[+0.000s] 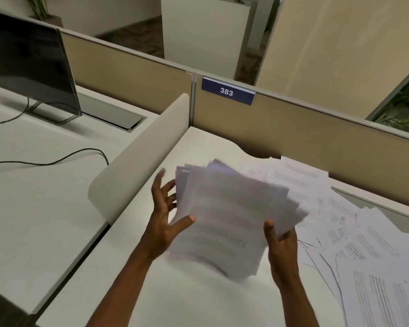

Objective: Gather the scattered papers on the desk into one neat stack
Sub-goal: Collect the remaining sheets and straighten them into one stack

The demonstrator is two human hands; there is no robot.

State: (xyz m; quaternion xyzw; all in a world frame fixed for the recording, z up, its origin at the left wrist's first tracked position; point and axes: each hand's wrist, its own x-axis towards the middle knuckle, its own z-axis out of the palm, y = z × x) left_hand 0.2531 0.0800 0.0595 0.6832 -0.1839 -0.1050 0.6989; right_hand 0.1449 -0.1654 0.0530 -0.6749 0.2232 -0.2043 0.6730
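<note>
2 hands [165, 223], 1 held sheaf [232, 218], 1 monitor [28, 60], 1 sign [227, 91]

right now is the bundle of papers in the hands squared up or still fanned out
Fanned out. The bundle shows several offset corners along its top edge, held between the left hand and right hand. It is motion-blurred.

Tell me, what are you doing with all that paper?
A person is tidying a white desk. Both hands hold a messy bundle of papers above it: the left hand at its left edge, the right hand pinching its lower right corner. The sheets are fanned out, not squared up yet. More loose papers lie scattered on the right, waiting to be gathered.
</note>
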